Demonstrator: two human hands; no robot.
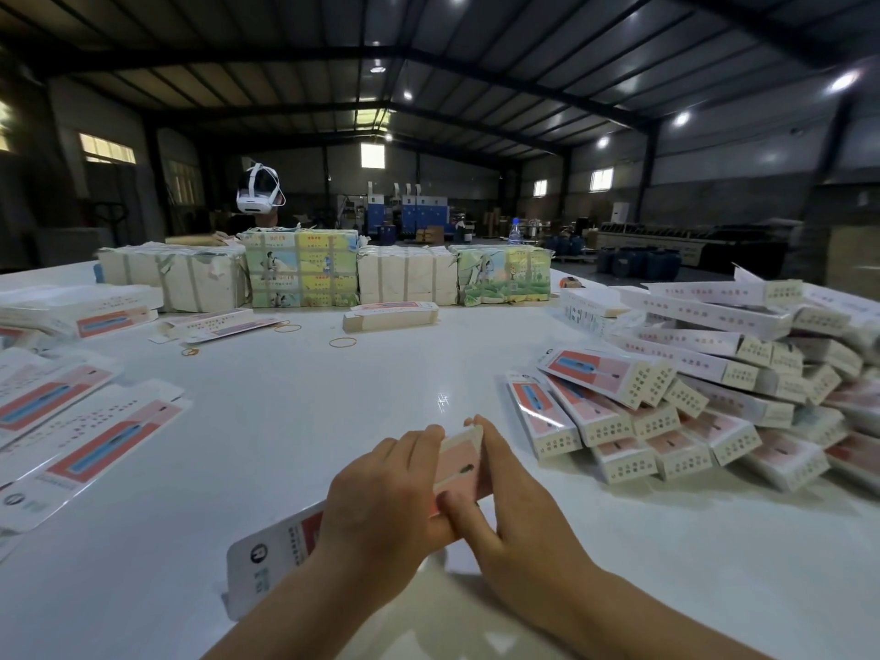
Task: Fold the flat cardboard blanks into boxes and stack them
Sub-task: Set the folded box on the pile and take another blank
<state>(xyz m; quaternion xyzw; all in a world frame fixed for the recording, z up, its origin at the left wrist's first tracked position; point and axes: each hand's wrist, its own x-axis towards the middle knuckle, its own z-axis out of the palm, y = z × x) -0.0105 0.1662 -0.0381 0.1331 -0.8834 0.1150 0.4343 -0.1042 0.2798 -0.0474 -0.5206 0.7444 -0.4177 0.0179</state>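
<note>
Both my hands grip one half-formed box (459,464) low over the table (305,421), left hand (381,497) wrapping its left side, right hand (514,507) closing the far end. Long axis runs near-left to far-right. The stack of finished boxes (690,402) lies to the right, nearer my right hand; bare table between gives room. Flat blanks (90,435) lie left.
</note>
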